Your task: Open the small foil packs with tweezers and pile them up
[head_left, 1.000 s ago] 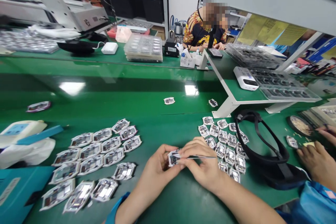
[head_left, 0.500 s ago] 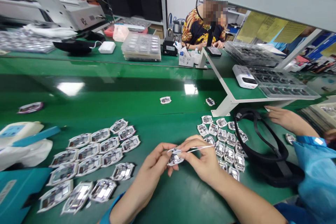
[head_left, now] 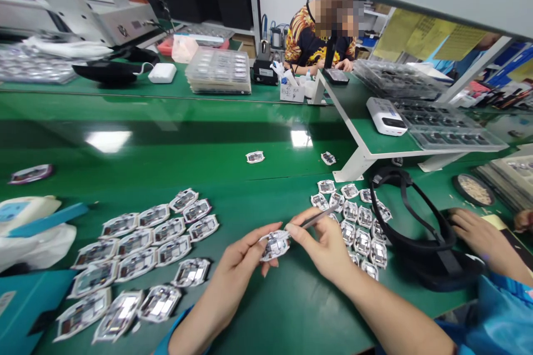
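Between the thumb and fingers of my left hand is a small white-framed electronic housing, tilted, with circuit parts showing inside. My right hand pinches a pair of thin metal tweezers close against the housing's right edge. The tweezers' tips are hidden by my fingers, so I cannot tell what they touch. To the left lie rows of similar housings, larger in view because they are nearer. A second group of housings lies right of my right hand.
A black head strap lies at right, beside a co-worker's hand and a dark round dish of small pale pieces. A white-legged shelf carries a white power bank and clear trays. Another person sits across the bench.
The tweezers have turned in my right hand; their two arms no longer show apart. The housing is tilted more into view. The co-worker's hand has come down and nearer, uncovering the round dish.
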Demonstrator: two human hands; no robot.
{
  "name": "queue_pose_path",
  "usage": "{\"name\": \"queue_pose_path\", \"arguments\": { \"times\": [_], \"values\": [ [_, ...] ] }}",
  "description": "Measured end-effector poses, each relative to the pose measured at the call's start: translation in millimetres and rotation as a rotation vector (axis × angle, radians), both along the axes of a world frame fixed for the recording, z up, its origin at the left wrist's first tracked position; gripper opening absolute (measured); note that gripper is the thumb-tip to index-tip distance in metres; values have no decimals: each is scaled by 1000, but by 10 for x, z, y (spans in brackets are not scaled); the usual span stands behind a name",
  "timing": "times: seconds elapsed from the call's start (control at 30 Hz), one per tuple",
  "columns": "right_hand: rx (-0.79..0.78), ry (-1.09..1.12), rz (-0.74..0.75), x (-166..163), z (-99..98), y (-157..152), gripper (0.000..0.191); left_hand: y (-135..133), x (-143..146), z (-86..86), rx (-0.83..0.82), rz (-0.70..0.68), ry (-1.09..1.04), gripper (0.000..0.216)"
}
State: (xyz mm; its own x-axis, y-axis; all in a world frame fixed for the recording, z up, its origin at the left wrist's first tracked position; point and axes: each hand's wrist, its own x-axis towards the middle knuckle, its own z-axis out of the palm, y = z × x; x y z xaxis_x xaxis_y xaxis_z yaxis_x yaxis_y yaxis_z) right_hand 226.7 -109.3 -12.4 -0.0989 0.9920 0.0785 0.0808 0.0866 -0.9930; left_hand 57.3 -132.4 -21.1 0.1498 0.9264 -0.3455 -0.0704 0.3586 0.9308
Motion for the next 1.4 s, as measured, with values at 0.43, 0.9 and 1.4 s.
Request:
{"name": "queue_pose_path", "arguments": {
  "times": [0.43,0.9,1.4],
  "values": [
    [-24,70,-69,0,10,29,13,52,57,142,-133,52,-66,49],
    [-79,142,-5,-8,-28,57,11,35,56,168,-2,-31,183,52],
    [38,7,-55,10,-8,25,8,9,28,126,45,-36,232,50]
  ]
}}
